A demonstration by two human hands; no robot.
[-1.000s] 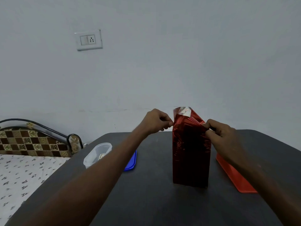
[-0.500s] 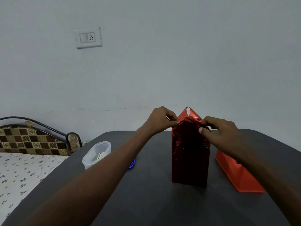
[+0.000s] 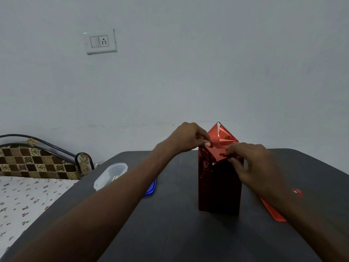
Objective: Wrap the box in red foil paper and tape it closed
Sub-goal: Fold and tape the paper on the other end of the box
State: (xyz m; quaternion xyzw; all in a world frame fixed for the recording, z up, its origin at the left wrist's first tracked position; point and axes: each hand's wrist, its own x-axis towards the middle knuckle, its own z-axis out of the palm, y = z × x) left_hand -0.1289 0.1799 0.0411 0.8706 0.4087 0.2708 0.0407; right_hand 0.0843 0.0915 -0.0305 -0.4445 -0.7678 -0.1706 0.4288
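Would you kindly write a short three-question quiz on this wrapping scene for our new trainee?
1. True or false: the wrapped box lies flat on the table.
2. Which hand pinches the foil at the box's top left corner: A) left hand B) right hand?
3. Fill in: a triangular foil flap stands ____ above the box's far edge.

Key
1. False; it stands upright.
2. A.
3. Upright.

Upright foil-wrapped box (image 3: 220, 186) on dark table (image 3: 170, 233), left hand (image 3: 188, 138) and right hand (image 3: 253, 163) pinching top folds
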